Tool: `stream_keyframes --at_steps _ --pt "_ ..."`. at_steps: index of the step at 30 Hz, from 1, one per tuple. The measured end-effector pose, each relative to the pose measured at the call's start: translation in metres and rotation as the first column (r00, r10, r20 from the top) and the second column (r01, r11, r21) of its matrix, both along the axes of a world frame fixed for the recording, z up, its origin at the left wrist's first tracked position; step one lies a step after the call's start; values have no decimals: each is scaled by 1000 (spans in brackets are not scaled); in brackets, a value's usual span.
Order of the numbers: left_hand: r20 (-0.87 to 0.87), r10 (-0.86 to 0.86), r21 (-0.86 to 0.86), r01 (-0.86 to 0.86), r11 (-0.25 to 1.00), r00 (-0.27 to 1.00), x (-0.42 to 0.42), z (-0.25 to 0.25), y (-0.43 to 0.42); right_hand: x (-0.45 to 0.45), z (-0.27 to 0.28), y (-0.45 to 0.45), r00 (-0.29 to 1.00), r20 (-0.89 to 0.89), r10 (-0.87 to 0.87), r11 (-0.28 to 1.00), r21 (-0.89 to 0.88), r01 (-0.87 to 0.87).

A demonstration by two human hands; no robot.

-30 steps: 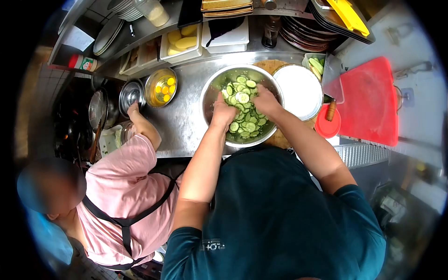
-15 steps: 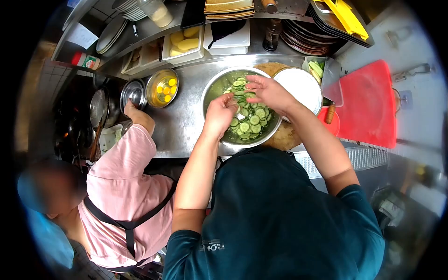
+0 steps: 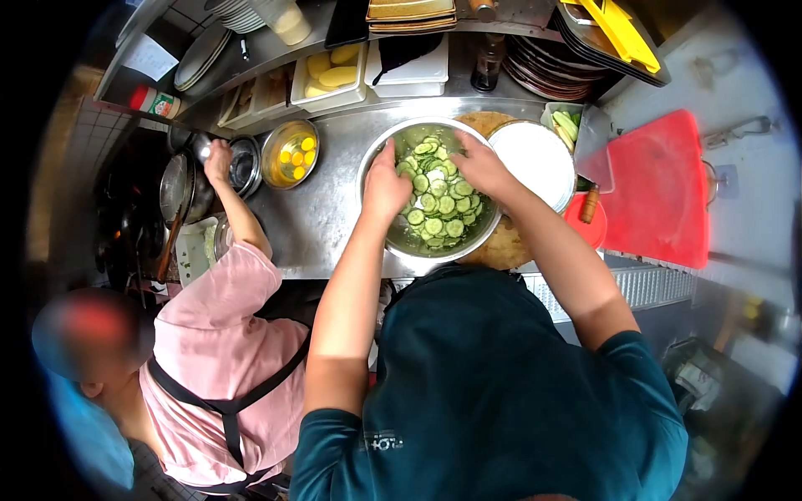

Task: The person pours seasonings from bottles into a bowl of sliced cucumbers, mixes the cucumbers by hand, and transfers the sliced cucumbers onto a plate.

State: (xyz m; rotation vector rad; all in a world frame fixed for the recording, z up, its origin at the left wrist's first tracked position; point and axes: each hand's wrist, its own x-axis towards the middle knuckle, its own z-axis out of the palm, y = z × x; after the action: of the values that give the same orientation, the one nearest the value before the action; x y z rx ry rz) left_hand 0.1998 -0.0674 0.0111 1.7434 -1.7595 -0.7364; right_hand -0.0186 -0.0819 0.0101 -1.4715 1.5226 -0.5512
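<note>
A large steel mixing bowl [image 3: 365,159] holds sliced cucumbers [image 3: 445,206] with some white stuff among the slices. Inside its left side is my left hand [image 3: 387,185], fingers apart and touching the slices at the edge of the heap. My right hand [image 3: 482,169] reaches over the right rim, fingers spread against the cucumbers on that side. Neither hand is closed around anything, though some fingertips are partly hidden among the slices.
To the left stands a metal bowl of egg yolks [image 3: 297,171]. A co-worker's hand [image 3: 219,160] is above a smaller metal bowl [image 3: 243,166]. At right are a white round container [image 3: 535,167], a wooden handle [image 3: 590,204] and a red cutting board [image 3: 656,188].
My hands have moved from above the middle of the bowl down and apart to its two sides, and the cucumbers have shifted. The co-worker's hand has moved away from the counter's front edge.
</note>
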Motion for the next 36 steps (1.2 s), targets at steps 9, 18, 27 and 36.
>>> stream_keyframes --at_steps 9,18,27,36 --pt "-659 131 548 352 759 741 -10 -55 -33 22 -51 -24 881 424 -208 847 529 -55" --pt "43 -742 474 640 604 669 10 41 42 -4 50 29 309 -485 818 460 230 -858" --pt "220 -646 249 598 761 731 9 45 56 18 -9 24 651 -602 463 800 -33 -599" --pt "218 -129 -260 184 948 968 17 54 60 21 -11 -10 834 -492 249 963 32 -269"
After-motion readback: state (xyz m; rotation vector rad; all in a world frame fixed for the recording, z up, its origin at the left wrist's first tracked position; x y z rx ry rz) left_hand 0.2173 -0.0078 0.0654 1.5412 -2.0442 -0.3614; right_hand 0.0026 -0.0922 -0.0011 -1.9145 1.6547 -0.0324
